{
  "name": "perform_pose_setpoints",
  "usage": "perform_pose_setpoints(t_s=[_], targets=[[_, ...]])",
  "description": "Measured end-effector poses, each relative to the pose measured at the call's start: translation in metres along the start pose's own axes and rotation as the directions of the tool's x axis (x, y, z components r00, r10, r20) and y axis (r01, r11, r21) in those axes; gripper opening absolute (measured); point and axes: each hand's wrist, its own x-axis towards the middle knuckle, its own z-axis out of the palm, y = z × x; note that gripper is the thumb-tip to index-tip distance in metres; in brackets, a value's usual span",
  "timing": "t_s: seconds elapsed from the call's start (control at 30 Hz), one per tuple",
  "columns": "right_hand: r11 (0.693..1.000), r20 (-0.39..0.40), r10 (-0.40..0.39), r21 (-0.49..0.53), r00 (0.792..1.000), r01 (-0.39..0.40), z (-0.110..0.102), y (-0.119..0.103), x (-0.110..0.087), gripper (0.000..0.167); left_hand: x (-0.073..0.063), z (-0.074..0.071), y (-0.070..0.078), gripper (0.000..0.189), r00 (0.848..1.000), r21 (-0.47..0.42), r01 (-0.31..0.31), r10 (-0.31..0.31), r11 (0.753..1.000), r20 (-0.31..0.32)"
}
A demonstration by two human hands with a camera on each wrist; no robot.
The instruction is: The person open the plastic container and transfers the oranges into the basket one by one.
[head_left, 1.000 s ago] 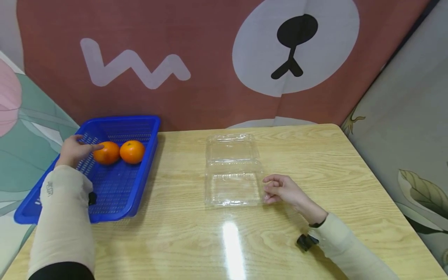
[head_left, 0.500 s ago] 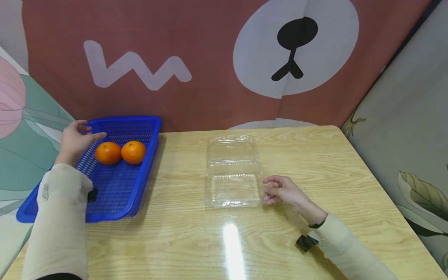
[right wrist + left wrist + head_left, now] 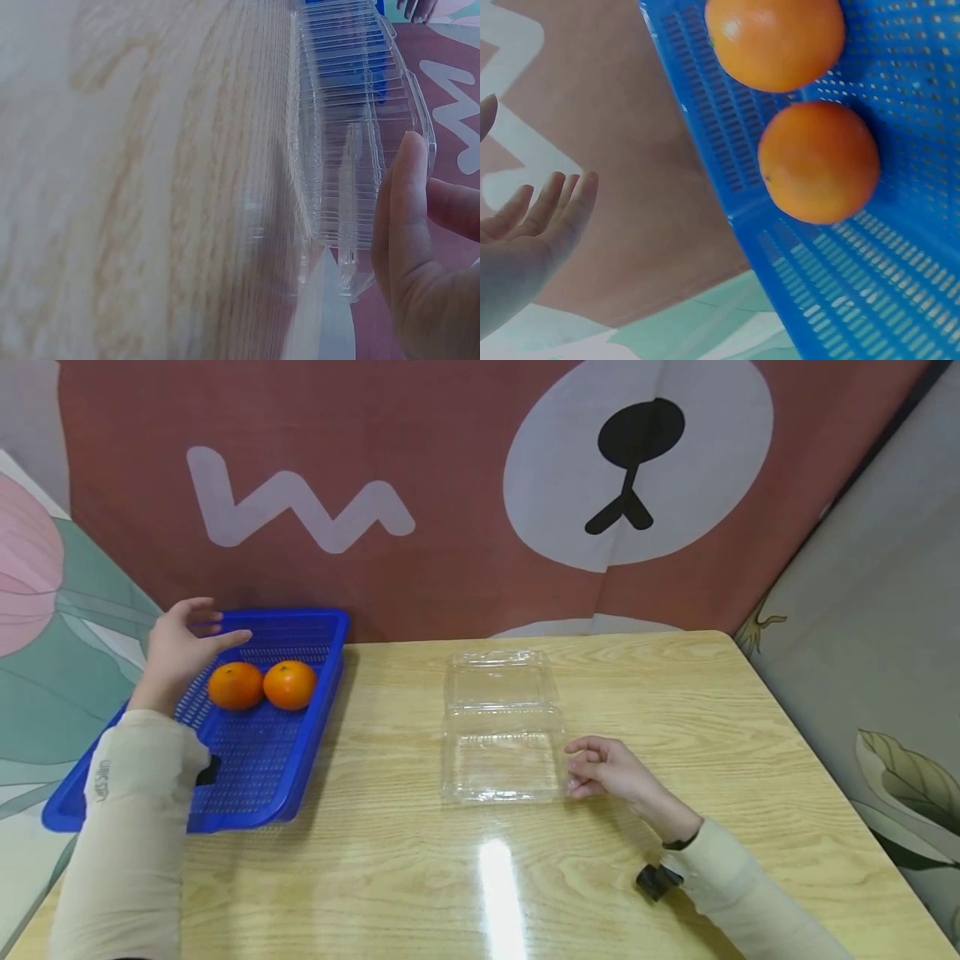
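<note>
Two oranges, the left one (image 3: pixel 236 686) and the right one (image 3: pixel 290 684), sit side by side in a blue plastic basket (image 3: pixel 255 793). My left hand (image 3: pixel 180 650) is raised over the basket's far left side, fingers spread and holding nothing. The left wrist view shows that hand (image 3: pixel 532 236) apart from the near orange (image 3: pixel 819 163). A clear hinged plastic container (image 3: pixel 502 795) lies unfolded on the table, its lid (image 3: pixel 501 681) toward the back. My right hand (image 3: pixel 611 770) pinches the container's right rim between thumb and fingers, as the right wrist view confirms.
The wood-grain table (image 3: pixel 390 877) ends at a brown cloth backdrop (image 3: pixel 450 577) with a bear print. Patterned cloth (image 3: pixel 862 635) hangs along the right side. A small black camera (image 3: pixel 657 882) is worn at the right wrist.
My left hand has drawn away from the left orange and moved up toward the back of the basket, fingers spreading. The oranges, container and right hand have stayed in place.
</note>
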Motion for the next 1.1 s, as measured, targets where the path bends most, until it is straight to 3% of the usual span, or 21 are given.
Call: perform_pose_setpoints(t_s=[0.3, 0.67, 0.87, 1.1], targets=[[1.000, 0.000, -0.001, 0.002, 1.000, 0.001, -0.001, 0.001, 0.001, 0.040, -0.015, 0.012, 0.030, 0.077, 0.996, -0.037, -0.079, 0.080, 0.996, 0.027], [1.000, 0.009, -0.006, 0.006, 1.000, 0.006, -0.002, 0.002, 0.002, 0.041, -0.035, 0.031, 0.061, 0.068, 0.980, -0.070, -0.177, 0.183, 0.982, 0.075], [1.000, 0.007, -0.009, 0.008, 1.000, 0.009, -0.002, 0.003, 0.002, 0.041, -0.045, 0.045, 0.073, 0.062, 0.962, -0.143, -0.244, 0.259, 0.959, 0.089], [1.000, 0.006, -0.010, 0.016, 1.000, 0.010, -0.002, 0.004, 0.003, 0.040, -0.059, 0.063, 0.081, 0.058, 0.927, -0.269, -0.328, 0.363, 0.906, 0.095]])
